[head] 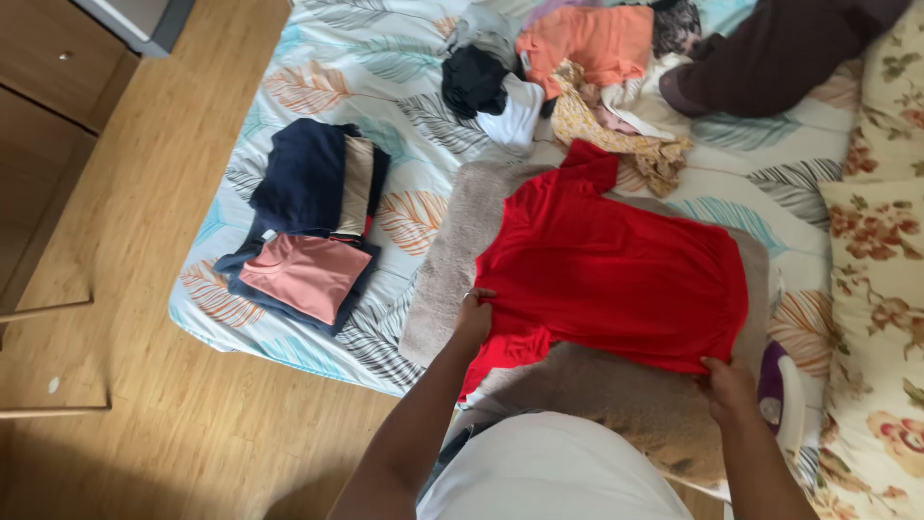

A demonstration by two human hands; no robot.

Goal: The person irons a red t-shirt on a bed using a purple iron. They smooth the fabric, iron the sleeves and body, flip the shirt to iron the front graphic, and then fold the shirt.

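A red shirt [606, 274] lies spread over a beige towel [452, 260] on a bed with a leaf-patterned sheet [327, 58]. My left hand [473, 316] pinches the shirt's lower left edge. My right hand [729, 383] grips its lower right corner. One red sleeve points up toward a heap of clothes.
Folded dark blue and pink garments [310, 226] are stacked at the bed's left. A heap of unfolded clothes [577, 72] lies at the far side. Floral pillows [881, 270] line the right. A purple and white iron [782, 390] sits by my right hand. Wooden floor [144, 289] lies left.
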